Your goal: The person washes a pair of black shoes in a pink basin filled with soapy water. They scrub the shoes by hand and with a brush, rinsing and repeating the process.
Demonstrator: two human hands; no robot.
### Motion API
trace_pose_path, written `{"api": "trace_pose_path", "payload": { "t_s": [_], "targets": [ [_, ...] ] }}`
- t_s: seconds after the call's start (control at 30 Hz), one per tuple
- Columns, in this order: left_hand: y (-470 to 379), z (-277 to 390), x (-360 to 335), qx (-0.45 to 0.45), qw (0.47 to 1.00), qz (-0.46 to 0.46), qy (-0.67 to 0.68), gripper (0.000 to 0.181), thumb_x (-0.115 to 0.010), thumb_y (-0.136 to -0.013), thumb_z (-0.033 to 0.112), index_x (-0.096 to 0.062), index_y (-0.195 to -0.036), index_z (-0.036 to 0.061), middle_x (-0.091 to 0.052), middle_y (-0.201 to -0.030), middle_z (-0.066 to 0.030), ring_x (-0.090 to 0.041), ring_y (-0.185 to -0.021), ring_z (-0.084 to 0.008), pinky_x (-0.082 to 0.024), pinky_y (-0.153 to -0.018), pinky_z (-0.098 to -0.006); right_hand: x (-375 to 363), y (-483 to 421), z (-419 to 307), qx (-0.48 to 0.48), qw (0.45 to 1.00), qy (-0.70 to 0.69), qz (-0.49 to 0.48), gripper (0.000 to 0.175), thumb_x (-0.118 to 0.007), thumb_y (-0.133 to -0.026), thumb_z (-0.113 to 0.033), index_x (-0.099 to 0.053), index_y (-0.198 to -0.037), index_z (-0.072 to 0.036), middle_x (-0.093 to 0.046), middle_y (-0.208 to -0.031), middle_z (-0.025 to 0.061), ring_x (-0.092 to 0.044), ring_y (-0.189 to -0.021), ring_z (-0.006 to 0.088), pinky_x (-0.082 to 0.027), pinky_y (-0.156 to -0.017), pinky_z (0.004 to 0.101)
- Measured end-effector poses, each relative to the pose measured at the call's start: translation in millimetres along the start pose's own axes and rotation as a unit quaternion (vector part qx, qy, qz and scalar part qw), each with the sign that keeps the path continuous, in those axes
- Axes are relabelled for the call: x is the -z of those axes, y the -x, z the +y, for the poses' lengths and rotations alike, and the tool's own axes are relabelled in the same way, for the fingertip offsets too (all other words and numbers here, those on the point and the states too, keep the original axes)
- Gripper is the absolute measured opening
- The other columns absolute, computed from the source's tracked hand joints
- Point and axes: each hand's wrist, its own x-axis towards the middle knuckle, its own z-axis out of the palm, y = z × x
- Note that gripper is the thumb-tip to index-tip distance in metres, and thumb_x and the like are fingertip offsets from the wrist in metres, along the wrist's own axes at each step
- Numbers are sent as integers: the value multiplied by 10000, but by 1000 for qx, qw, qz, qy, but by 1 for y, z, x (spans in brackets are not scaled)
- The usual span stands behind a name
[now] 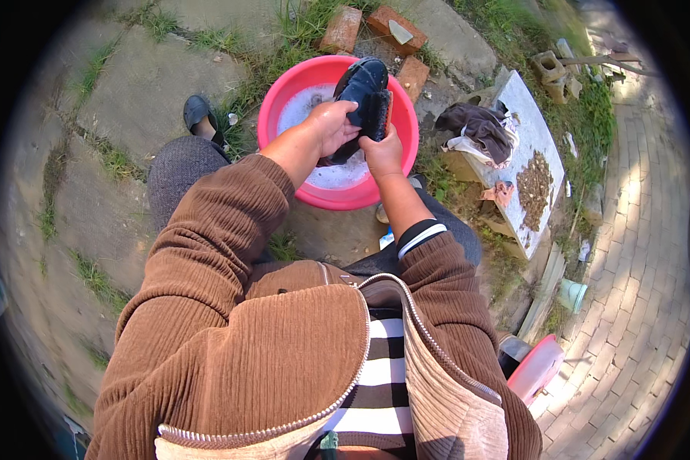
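A pink plastic basin [269, 115] holding white suds [333, 176] stands on the ground before me. Above it, my left hand [334, 127] grips a wet black shoe [363, 80], thumb on its upper. My right hand [384, 150] is closed on a scrubbing brush [386, 112] with a reddish back and dark bristles. The bristles lie against the shoe's right side. The shoe's lower part is partly hidden by my hands.
Red bricks [341, 29] lie beyond the basin amid grass. On the right, a pale slab [514, 92] bears dark and white cloths [483, 129] and a brown crumbly heap [535, 190]. Farther along are a light green cup [572, 295] and another pink basin [537, 368], beside a brick path [638, 230].
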Motion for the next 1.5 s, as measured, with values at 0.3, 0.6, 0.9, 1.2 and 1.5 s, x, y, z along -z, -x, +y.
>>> {"api": "trace_pose_path", "payload": {
  "t_s": [0.3, 0.6, 0.9, 1.2, 1.5],
  "targets": [
    [48, 58, 20, -136, 933, -4, -333, 548, -545, -952, 441, -521, -1329, 43, -643, -1182, -111, -647, -1008, -228, -496, -886, -277, 15, -6, 0, -77, 949, -307, 3, 279, -637, -690, -30, -663, -967, -31, -669, -852, 32, -633, -733, 152, -500, -678, 304],
    [29, -1, 19, 86, 975, -198, -45, 470, -640, -909, 390, -588, -1225, 47, -690, -1120, -129, -693, -960, -239, -556, -885, -387, 19, 12, -10, -123, 904, -398, -98, 327, -610, -762, 20, -615, -1086, -24, -663, -939, 55, -646, -825, 180, -515, -764, 305],
    [21, -9, 18, -308, 734, 189, -575, 929, -806, -678, 288, -335, -1434, 19, -563, -1232, -220, -560, -1155, -360, -460, -969, -448, 56, -10, -21, -89, 967, -234, -40, 282, -719, -807, -101, -596, -1056, -54, -642, -885, 17, -605, -742, 133, -487, -678, 291],
    [16, -10, 21, -260, 619, 225, -706, 1015, -818, -676, 349, -276, -1484, 59, -543, -1242, -203, -538, -1177, -366, -443, -993, -469, 92, -1, -72, -72, 950, -302, -45, 242, -598, -929, -190, -505, -1119, -75, -618, -890, 51, -595, -751, 132, -497, -664, 277],
    [-28, -33, 43, -64, 636, 251, -726, 955, -791, -693, 444, -341, -1447, 69, -453, -1373, -168, -468, -1272, -349, -442, -1017, -462, 87, -1, -75, -64, 925, -366, -74, 240, -444, -1019, -277, -529, -1114, -73, -639, -899, 58, -604, -759, 142, -491, -685, 289]
  ]
}}
